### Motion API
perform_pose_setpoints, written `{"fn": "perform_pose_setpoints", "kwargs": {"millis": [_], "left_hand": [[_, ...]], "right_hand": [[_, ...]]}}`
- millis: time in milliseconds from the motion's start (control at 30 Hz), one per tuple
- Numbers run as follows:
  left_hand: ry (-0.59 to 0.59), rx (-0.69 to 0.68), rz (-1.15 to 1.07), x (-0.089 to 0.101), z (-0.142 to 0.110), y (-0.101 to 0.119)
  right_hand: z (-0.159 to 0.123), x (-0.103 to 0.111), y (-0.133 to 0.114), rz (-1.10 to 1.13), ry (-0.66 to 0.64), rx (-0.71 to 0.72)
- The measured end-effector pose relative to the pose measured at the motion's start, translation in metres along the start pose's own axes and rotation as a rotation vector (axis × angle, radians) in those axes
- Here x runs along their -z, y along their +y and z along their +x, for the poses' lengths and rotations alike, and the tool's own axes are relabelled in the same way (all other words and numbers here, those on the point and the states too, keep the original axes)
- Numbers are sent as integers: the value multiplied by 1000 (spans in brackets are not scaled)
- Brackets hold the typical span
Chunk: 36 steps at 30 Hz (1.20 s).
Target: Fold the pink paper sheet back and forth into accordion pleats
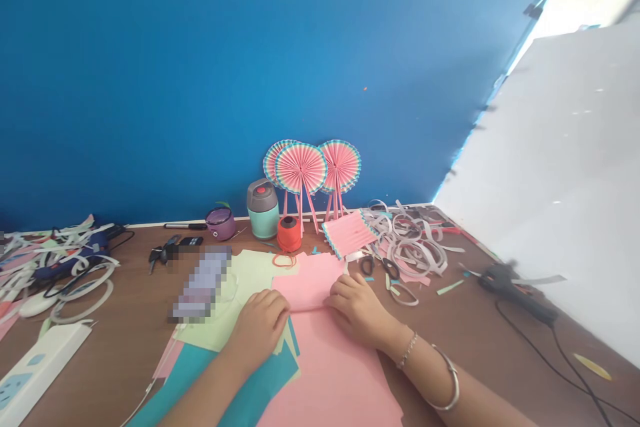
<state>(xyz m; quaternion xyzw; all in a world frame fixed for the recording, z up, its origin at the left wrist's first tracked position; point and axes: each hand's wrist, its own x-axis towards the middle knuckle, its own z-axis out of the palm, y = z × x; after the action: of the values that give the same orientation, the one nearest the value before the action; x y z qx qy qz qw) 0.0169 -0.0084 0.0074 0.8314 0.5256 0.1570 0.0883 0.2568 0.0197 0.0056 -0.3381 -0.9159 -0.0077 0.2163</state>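
Note:
A large sheet of pink paper [333,370] lies in front of me, with a crosswise fold or raised edge between my hands. My left hand [263,320] has its fingers curled and closed at the left end of that fold. At the right end, my right hand [357,307] grips it with bent fingers. Under and beside the pink sheet are teal paper [260,387] and pale green paper [250,273]. Just beyond my right hand rests a pleated pink paper piece [350,233] with striped edges. The fingertips are partly hidden.
Pink folding fans [301,170] stand against the blue partition [225,80]. Near them are a teal food jar [263,220], orange thread spool [289,233] and scissors [380,268] among paper strips [420,247]. A glue gun [520,293] with its cord lies right; a power strip [45,360], left.

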Motion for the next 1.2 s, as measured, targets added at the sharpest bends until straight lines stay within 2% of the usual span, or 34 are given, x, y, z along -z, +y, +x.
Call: {"fn": "perform_pose_setpoints", "kwargs": {"millis": [200,433,533,967,1200], "left_hand": [[-11,108,-194,7,2,-3],[0,204,-333,10,3,-10],[15,202,-331,9,4,-11],[52,208,-244,0,7,-15],[68,210,-209,-1,7,-13]], "right_hand": [[0,1,3,73,-98,-76],[1,0,6,247,-91,-219],[2,-1,8,307,-74,-268],[4,-8,14,394,15,-290],[8,-10,15,500,-44,-488]]}}
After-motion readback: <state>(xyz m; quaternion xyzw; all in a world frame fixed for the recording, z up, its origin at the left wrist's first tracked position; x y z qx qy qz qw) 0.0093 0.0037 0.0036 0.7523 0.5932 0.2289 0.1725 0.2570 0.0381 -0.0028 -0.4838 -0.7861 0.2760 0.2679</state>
